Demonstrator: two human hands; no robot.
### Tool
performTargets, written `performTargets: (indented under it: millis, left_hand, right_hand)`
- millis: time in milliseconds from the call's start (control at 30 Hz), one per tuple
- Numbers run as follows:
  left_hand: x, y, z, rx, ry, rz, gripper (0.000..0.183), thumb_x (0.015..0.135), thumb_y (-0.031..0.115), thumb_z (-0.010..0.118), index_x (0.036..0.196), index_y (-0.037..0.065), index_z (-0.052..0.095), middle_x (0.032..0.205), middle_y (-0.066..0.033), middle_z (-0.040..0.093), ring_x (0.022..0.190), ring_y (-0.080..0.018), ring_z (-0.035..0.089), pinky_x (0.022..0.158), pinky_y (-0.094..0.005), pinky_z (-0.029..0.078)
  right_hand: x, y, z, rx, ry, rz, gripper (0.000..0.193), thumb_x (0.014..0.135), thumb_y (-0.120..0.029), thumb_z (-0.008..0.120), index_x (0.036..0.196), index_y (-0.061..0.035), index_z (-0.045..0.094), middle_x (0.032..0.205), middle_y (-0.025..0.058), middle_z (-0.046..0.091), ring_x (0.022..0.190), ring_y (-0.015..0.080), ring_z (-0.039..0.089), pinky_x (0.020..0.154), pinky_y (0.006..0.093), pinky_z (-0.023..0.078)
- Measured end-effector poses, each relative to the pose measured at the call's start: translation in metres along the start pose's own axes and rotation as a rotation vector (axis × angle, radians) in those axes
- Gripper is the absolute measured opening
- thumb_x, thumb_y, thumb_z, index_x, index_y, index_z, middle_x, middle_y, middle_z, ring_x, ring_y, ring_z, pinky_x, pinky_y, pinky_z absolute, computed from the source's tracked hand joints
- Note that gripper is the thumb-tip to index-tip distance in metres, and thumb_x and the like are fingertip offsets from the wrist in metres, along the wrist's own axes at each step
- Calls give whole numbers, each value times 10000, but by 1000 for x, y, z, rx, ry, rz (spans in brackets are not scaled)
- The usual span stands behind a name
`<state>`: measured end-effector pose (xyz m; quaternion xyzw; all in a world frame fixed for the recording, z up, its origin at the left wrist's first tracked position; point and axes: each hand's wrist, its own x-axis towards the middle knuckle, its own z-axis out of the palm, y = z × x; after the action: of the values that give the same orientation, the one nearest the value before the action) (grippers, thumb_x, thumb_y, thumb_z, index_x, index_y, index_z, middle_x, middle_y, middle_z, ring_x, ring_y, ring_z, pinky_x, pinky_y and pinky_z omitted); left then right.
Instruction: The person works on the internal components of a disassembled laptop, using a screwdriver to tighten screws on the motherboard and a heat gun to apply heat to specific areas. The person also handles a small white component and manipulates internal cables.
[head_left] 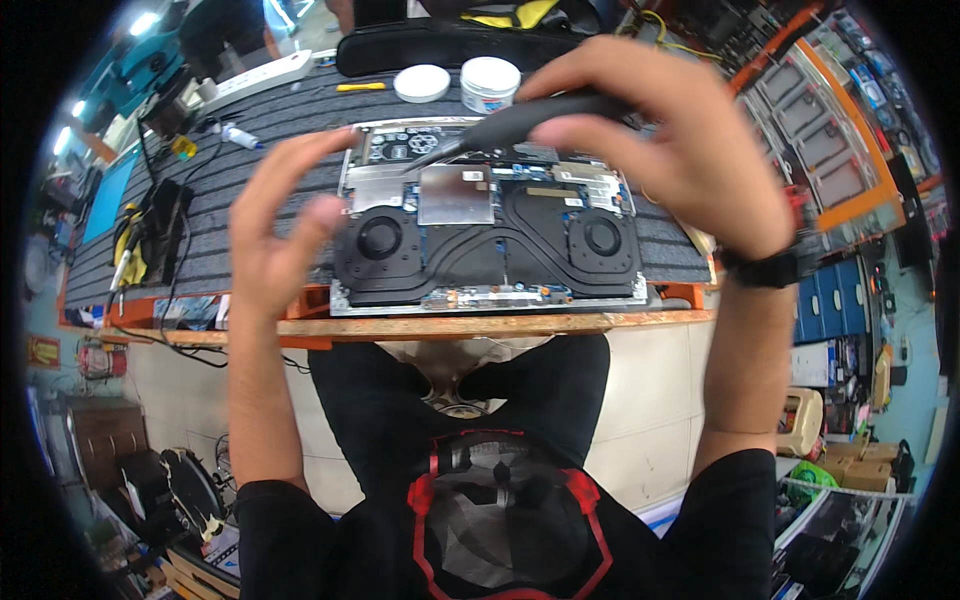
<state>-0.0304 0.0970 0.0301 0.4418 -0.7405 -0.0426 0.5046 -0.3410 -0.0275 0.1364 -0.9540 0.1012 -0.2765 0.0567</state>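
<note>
An opened laptop chassis (500,262) lies on the grey striped mat at the table's front edge, its insides facing up. Two round black fans, the left fan (379,238) and the right fan (602,237), sit at its near corners. Between them is a silver metal plate (455,196). My right hand (660,130) grips a black screwdriver (520,118), slanting down to the left; its thin tip is over the silver part left of that plate. I cannot tell whether the tip touches. Beside the laptop's left edge is my left hand (285,200), fingers and thumb apart, holding nothing visible.
Behind the laptop stand a white tub (490,83) and a round white lid (422,84). A yellow pry tool (360,87) lies near them. A power strip (262,80) and dark cables are at the left. An orange-framed rack (830,140) stands right.
</note>
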Motion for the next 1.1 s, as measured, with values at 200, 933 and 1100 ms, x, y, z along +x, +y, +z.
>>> performTargets:
  millis: [200,933,1100]
  left_hand:
    - [6,27,-3,196,-134,-401,318,1017,258,677,1209,5,663,1031,-178,706,842,-323,692,794,-398,543]
    - [-110,-102,-87,784,234,-386,301,948,261,754,1152,43,720,1069,-134,656,1058,-320,624,927,-432,492]
    - [-83,-80,-71,680,293,-210,272,915,186,766,1141,41,720,1122,-129,673,1097,-326,622,950,-440,492]
  right_hand:
    - [28,-17,65,214,269,39,351,945,-272,756,1235,-83,701,1052,122,717,899,286,705,791,364,561]
    - [-241,99,55,-572,60,844,479,982,-321,696,1356,-39,599,1179,218,631,1104,420,600,942,507,496]
    - [-241,107,60,-583,116,815,479,974,-323,701,1316,-4,594,1186,230,637,1108,428,605,949,508,497]
